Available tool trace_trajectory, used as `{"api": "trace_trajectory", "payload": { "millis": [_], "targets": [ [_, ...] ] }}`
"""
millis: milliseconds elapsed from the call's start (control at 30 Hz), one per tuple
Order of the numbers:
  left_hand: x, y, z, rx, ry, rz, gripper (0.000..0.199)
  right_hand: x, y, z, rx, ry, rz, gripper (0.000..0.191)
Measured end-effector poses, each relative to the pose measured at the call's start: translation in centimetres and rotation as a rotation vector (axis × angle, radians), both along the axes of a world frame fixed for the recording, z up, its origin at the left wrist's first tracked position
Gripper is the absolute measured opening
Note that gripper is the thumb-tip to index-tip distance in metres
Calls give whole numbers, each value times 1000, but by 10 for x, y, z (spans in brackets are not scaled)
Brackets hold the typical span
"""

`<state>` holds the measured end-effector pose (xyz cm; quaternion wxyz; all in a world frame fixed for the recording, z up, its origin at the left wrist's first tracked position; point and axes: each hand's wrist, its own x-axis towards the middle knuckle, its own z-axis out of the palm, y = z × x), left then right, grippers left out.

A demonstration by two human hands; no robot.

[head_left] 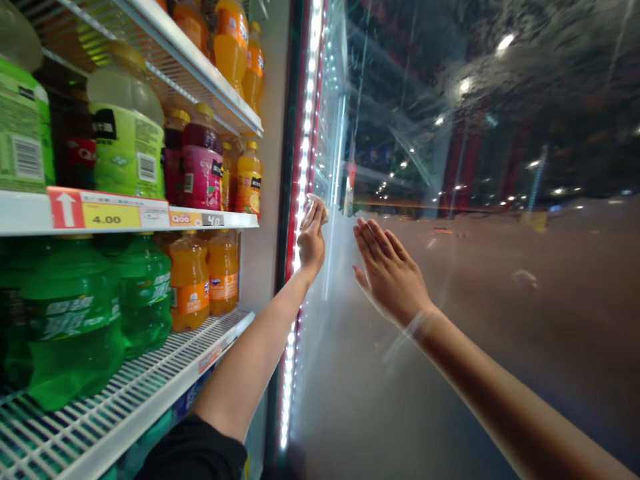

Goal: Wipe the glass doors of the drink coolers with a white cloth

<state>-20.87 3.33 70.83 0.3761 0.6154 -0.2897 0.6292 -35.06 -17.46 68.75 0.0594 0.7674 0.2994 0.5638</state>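
Observation:
My left hand (311, 243) is closed on a light-coloured cloth (319, 208), right by the bright LED strip (307, 127) along the inner edge of the cooler. To its right, my right hand (393, 270) lies flat with its fingers stretched out against the glass door (475, 347), holding nothing. The glass is fogged over its lower part, while its upper part is clearer, with streaks and reflected lights.
On the left, a white shelf (215, 220) bears juice bottles, with price tags (107, 212) on its edge. Green bottles (75, 320) and orange bottles (190, 287) stand on the wire shelf (165, 373) below. More orange bottles (231, 43) are above.

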Motion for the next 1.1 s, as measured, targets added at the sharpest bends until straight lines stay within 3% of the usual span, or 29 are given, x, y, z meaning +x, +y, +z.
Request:
{"api": "trace_trajectory", "payload": {
  "millis": [133, 233, 333, 433, 533, 633, 767, 867, 1000, 1100],
  "targets": [
    [-10, -13, 16, 152, -51, -38, 67, -10, -13, -11, 37, -42, -20, 98],
    [-12, -19, 23, 97, -72, -17, 68, -16, -17, -19, 73, -52, -42, 97],
    [-17, -30, 9, -3, -54, -17, 65, -21, -20, -23, 97, -37, -60, 96],
    [-28, -36, -5, 91, -56, -54, 60, -23, -21, -21, 94, -33, -61, 95],
    [-35, -29, -1, 213, -68, -36, 57, -24, -21, -17, 78, -37, -56, 92],
    [-36, -22, 5, 180, -58, 0, 61, -27, -24, -15, 90, -17, -55, 89],
    [-38, -38, -12, 64, -59, -15, 61, -34, -32, -17, 124, -5, -60, 87],
    [-44, -55, -19, 121, -75, -65, 61, -39, -36, -17, 149, -6, -78, 87],
    [-44, -55, 6, 249, -57, -152, 61, -48, -40, -16, 142, 5, -97, 84],
    [-41, -54, 17, 198, -48, -121, 64, -54, -48, -15, 152, 3, -96, 83]
  ]
}}
